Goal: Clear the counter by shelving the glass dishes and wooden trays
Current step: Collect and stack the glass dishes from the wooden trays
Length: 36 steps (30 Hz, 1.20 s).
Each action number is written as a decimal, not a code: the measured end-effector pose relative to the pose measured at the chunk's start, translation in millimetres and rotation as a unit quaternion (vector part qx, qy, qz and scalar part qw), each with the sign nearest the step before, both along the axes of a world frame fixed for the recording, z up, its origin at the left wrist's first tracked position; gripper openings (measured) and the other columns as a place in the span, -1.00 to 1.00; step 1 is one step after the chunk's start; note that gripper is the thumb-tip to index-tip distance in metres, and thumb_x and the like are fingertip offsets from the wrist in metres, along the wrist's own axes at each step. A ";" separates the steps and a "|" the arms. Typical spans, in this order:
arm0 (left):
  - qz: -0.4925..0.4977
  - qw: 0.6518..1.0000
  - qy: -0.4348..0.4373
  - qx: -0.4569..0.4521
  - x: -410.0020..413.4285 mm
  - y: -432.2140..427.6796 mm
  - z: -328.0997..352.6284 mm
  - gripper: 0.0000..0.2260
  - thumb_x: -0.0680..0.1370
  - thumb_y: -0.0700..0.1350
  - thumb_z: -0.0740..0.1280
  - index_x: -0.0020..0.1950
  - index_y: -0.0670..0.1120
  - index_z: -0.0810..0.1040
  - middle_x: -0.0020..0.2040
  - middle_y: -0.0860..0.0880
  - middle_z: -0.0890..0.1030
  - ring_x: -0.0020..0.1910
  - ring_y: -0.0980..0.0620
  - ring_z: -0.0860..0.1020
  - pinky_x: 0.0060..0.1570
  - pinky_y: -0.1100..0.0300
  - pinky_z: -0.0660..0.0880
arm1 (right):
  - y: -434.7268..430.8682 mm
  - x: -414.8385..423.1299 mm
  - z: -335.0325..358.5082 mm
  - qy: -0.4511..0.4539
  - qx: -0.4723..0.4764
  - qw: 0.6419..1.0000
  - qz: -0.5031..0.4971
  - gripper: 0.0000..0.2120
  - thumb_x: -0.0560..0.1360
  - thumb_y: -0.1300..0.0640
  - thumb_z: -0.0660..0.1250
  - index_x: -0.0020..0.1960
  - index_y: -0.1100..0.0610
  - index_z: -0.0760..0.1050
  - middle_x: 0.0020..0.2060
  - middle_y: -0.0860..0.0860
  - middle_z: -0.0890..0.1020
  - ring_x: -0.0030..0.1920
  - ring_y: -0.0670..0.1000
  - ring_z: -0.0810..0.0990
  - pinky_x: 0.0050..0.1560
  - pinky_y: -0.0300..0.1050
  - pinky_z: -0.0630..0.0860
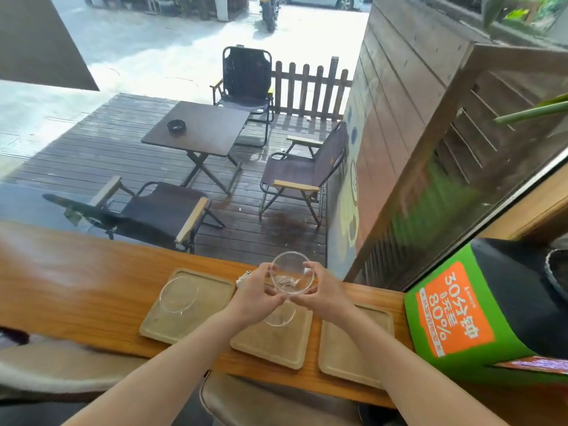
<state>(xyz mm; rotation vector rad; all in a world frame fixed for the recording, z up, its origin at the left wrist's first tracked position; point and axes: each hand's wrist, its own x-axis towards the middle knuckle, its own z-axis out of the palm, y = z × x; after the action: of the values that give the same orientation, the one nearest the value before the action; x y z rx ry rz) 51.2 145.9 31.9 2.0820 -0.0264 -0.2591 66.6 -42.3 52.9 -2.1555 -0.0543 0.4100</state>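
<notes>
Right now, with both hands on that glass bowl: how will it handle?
The glass bowl looks thin and clear, so probably fragile and fairly light. Its smooth wall may be slippery; the left hand and right hand cup it from both sides. Something crumpled lies inside and could shift if tilted.

Counter [76, 290] lies bare at left of frame. Three trays [353, 348] fill its centre. Green stand [461, 318] blocks the lower right end.
</notes>
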 end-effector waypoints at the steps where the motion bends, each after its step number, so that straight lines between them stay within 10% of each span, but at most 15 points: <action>1: 0.000 1.000 0.003 0.000 0.1 2.4 -1.6 -0.49 0.42 -0.10 0.55 0.28 0.08 0.41 0.06 0.12 0.60 -0.12 0.25 0.67 -0.23 0.32 0.59 | 1.9 0.5 -1.8 0.006 0.003 1.000 0.001 -0.19 0.27 -0.03 0.63 0.41 0.02 0.33 0.07 -0.17 0.47 -0.09 -0.07 0.67 -0.09 -0.14 0.65; 13: -0.031 0.998 0.032 0.047 -11.5 22.2 -26.0 -0.54 0.44 -0.07 0.54 0.08 0.32 0.34 -0.02 0.15 0.61 -0.15 0.22 0.66 -0.24 0.36 0.57 | 15.8 -9.6 -38.2 0.054 -0.025 0.998 0.028 -0.29 0.30 -0.08 0.59 0.35 -0.13 0.32 0.21 -0.18 0.47 0.16 -0.08 0.55 0.19 -0.07 0.53; 21: -0.045 0.989 0.071 0.122 -12.4 20.5 -48.2 -0.45 0.47 -0.07 0.49 0.41 -0.01 0.40 0.19 0.03 0.53 -0.06 0.10 0.62 0.05 0.19 0.57 | 18.4 -14.6 -61.3 0.069 -0.078 0.994 0.026 -0.22 0.28 -0.09 0.59 0.41 -0.05 0.32 0.28 -0.11 0.45 0.24 -0.08 0.42 0.15 -0.17 0.43; 36: -0.033 0.985 0.112 0.131 -15.8 18.5 -58.3 -0.38 0.47 -0.14 0.47 0.49 0.01 0.33 0.30 0.02 0.47 0.15 -0.05 0.57 0.22 0.05 0.55 | 22.2 -21.2 -72.7 0.084 -0.074 0.993 0.045 -0.33 0.35 0.02 0.56 0.39 -0.09 0.37 0.21 -0.10 0.45 0.18 -0.11 0.37 0.19 -0.15 0.36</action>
<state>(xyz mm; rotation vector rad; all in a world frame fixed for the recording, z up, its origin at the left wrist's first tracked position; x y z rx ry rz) 35.4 164.4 -26.4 2.3022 0.0786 -0.5614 45.4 -20.1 -19.8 -2.2602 -0.0262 0.6655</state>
